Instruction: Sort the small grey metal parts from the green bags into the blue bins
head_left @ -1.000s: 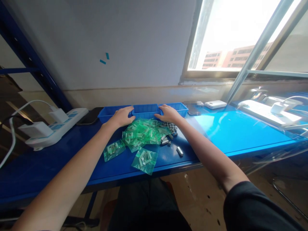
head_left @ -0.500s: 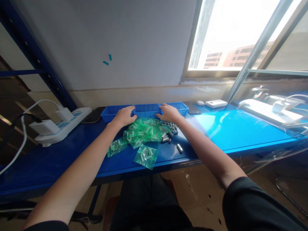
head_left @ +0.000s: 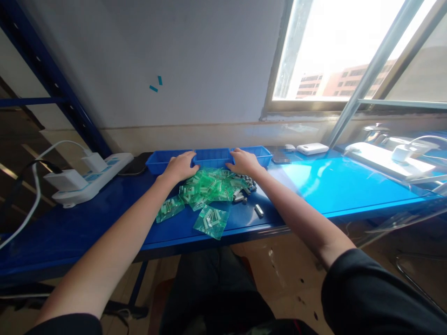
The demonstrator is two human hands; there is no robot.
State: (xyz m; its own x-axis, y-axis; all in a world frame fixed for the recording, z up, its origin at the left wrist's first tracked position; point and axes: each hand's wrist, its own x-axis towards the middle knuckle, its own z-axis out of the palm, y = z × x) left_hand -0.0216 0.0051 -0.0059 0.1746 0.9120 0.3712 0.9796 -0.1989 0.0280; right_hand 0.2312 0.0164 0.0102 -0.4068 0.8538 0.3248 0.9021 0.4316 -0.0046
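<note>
A long blue divided tray (head_left: 211, 158) lies at the back of the blue table (head_left: 331, 186). My left hand (head_left: 179, 166) grips its front rim left of centre, fingers curled over the edge. My right hand (head_left: 243, 162) holds the rim right of centre in the same way. In front of the tray sits a heap of green transparent bags (head_left: 206, 186) with small metal parts inside. Two bags (head_left: 211, 222) lie apart nearer the table's front edge. Loose silver metal parts (head_left: 244, 190) lie to the right of the heap, one single part (head_left: 259, 210) further out.
A white power strip (head_left: 87, 181) with white chargers plugged in lies at the left, a dark phone (head_left: 134, 165) beside it. A white power bank (head_left: 312, 148) and another white strip (head_left: 384, 160) lie at the right under the window. A blue rack post stands at far left.
Both hands have stayed on the tray's rim. The view has shifted slightly; nothing on the table has visibly moved.
</note>
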